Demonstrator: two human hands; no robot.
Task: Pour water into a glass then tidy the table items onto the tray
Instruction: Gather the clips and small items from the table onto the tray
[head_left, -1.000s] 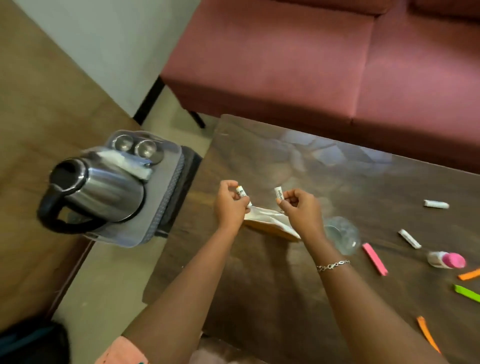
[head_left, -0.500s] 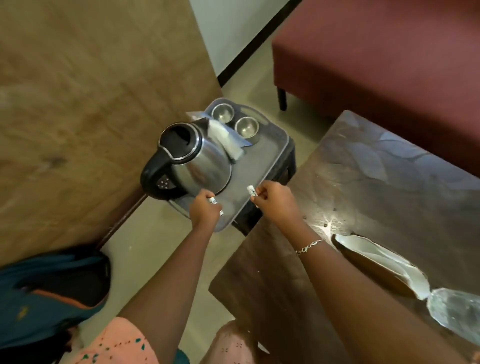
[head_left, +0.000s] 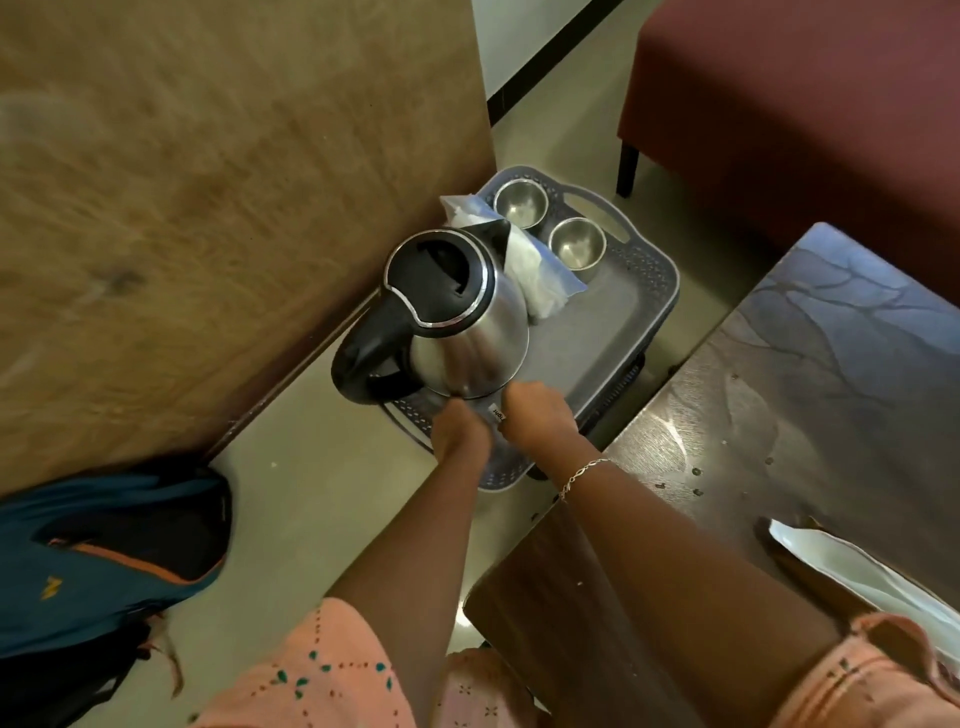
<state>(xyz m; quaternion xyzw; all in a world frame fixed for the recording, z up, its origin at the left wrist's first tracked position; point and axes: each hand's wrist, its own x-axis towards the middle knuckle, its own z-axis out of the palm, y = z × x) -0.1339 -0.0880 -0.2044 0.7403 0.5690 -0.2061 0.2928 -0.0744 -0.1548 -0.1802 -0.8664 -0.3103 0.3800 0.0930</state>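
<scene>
A grey perforated tray (head_left: 613, 332) sits on a low stand beside the dark table (head_left: 810, 395). It carries a steel kettle (head_left: 457, 322) with a black lid and handle, two steel cups (head_left: 521, 202) (head_left: 576, 243), and a white packet (head_left: 535, 275). Both my hands are over the tray's near end, just in front of the kettle. My right hand (head_left: 540, 418) pinches a small white sachet (head_left: 497, 413). My left hand (head_left: 462, 428) is curled right beside it, and its own sachet is hidden under its fingers.
A white wrapper (head_left: 857, 566) lies on the table's near right part. A blue backpack (head_left: 104, 551) lies on the floor at the left. A wooden panel (head_left: 208, 182) stands behind the tray, and a maroon sofa (head_left: 805, 104) is beyond the table.
Both hands carried the white sachets from the table to the tray. They have since lowered and closed together in front of the kettle. The view has swung left.
</scene>
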